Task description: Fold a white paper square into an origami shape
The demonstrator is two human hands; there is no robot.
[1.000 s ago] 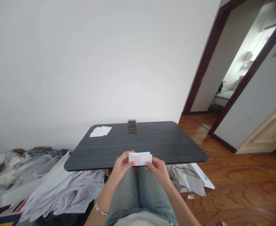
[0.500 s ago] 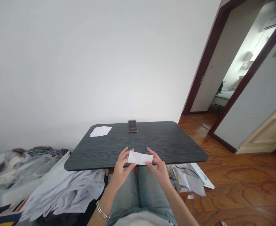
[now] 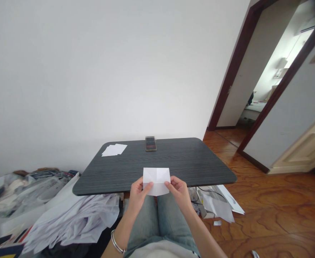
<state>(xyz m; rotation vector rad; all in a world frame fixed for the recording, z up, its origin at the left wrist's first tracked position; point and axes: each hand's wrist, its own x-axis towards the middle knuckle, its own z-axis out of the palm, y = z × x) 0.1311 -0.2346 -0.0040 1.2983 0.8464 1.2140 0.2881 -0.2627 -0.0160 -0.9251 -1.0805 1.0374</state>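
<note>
A creased white sheet of paper point(image 3: 156, 177) is held up at the near edge of the dark table point(image 3: 184, 157). My left hand point(image 3: 139, 193) pinches its left side, with the thumb on the face turned to me. On the right side, my right hand point(image 3: 179, 190) grips it the same way. Fold lines cross the sheet, and its lower part is angled. Some white papers point(image 3: 114, 149) lie overlapping at the table's back left. A phone-like dark object point(image 3: 151, 143) is at the middle of the back edge.
Piled clothes and plastic bags point(image 3: 47, 186) lie left of the table, with white cloth point(image 3: 76, 218) in front. Below the right edge are cables, a box and loose white papers point(image 3: 219, 208) on the wooden floor. A white wall stands behind; a doorway is at right.
The paper has opened from a narrow folded strip to a taller sheet. Both hands have shifted their hold, and their fingers have curled in behind its sides.
</note>
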